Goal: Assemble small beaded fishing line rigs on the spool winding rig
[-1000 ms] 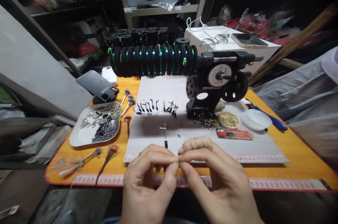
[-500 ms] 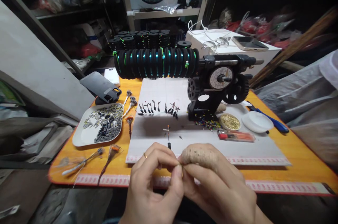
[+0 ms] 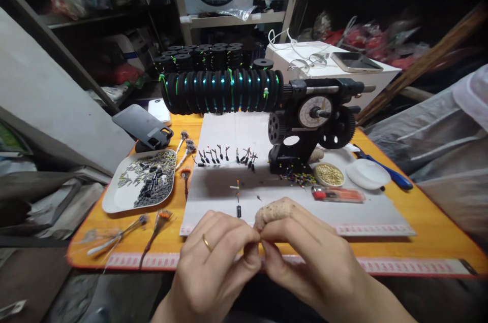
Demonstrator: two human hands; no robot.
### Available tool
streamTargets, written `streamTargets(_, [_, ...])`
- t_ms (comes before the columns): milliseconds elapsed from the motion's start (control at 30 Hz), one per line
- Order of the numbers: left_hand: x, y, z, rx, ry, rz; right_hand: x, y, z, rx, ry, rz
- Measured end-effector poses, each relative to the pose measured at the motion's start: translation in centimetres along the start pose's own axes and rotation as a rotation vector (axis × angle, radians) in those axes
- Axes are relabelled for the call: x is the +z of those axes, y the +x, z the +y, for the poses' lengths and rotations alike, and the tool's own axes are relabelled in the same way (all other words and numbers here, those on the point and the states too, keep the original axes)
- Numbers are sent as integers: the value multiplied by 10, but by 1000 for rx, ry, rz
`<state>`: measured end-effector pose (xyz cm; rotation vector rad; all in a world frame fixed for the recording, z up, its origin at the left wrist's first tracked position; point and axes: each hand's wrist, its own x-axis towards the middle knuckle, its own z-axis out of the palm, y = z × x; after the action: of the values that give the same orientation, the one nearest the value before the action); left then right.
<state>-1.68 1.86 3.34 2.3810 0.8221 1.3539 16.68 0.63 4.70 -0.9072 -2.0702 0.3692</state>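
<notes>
Left fingers [image 3: 237, 236] against right fingers [image 3: 284, 229]

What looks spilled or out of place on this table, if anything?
The small multicoloured beads look spilled: they lie scattered on the white board by the foot of the black machine, while the gold pieces beside them sit in a round dish. They may be there deliberately, though.

Left hand [image 3: 213, 262] rolling over, right thumb [image 3: 276, 262] reappearing

Since half a second ago, the left hand is turning its back up, baring more of its gold ring [image 3: 206, 243], its own thumb [image 3: 252, 256] apparently tucking underneath, though partly hidden. The right hand [image 3: 324, 252] is arching its wrapped finger [image 3: 276, 210] higher, and its thumb is showing again.
</notes>
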Motion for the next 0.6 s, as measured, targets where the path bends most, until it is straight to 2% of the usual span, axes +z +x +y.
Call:
streamTargets(100, [2,2,4,-255,-96,11,0,0,1,-67,-41,-16])
streamTargets(267, [6,5,13,-728,-509,48,3,-1,1,-31,-13,-27])
streamTargets(367, [7,10,18,-941,-747,129,5,-4,1,-36,18,58])
streamTargets(467, [8,12,21,-997,-857,194,8,-8,-2,-70,5,133])
streamTargets(600, [10,9,22,-953,-832,245,13,-11,-7,-2,5,240])
